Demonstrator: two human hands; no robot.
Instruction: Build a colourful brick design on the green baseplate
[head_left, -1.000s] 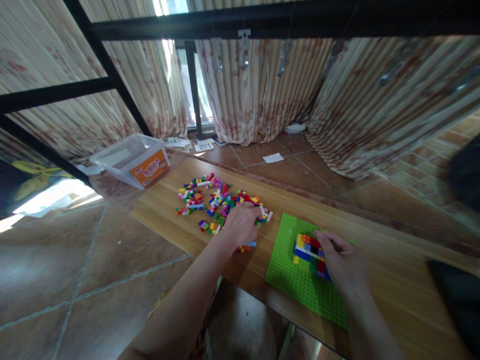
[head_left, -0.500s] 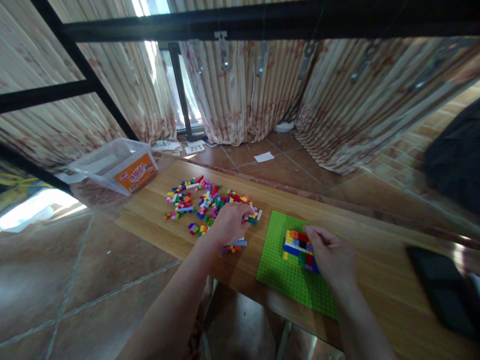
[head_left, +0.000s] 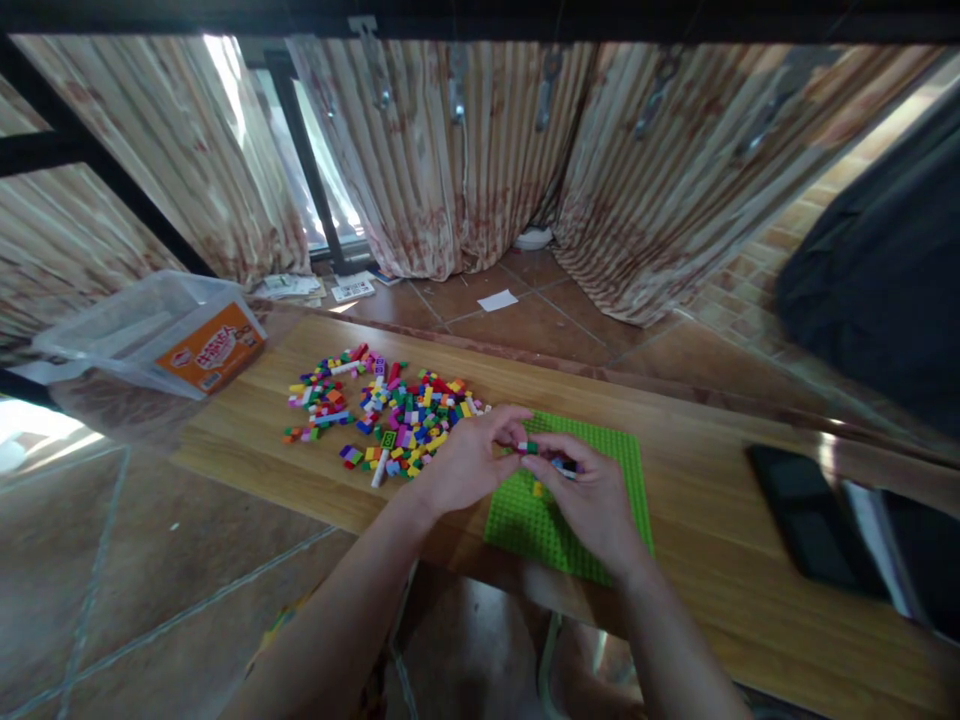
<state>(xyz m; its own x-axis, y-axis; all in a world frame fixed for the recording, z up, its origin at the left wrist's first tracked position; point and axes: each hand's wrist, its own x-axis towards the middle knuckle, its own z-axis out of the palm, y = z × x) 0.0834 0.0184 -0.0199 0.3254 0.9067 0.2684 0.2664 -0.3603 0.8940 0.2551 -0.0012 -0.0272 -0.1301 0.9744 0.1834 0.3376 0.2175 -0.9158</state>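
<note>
A green studded baseplate (head_left: 616,462) lies on the wooden table (head_left: 697,520). Both hands meet above its near left part. My left hand (head_left: 471,460) pinches a small red, white and green brick piece (head_left: 527,447) between thumb and fingers. My right hand (head_left: 589,495) is closed right beside it, fingertips touching the same piece, with a small blue and white brick (head_left: 564,466) showing under the fingers. The hands hide the coloured block built on the plate. A pile of small loose bricks (head_left: 382,412) in many colours is spread on the table just left of my left hand.
A clear plastic tub (head_left: 150,335) with an orange label stands at the table's far left corner. A black phone (head_left: 806,525) and another dark flat object (head_left: 919,565) lie at the right. Curtains hang behind; tiled floor surrounds the table. A dark garment (head_left: 877,270) is at right.
My left hand left the loose pile and came right with a small piece. My right hand rose from the built block to meet it. The camera view shifted right.
</note>
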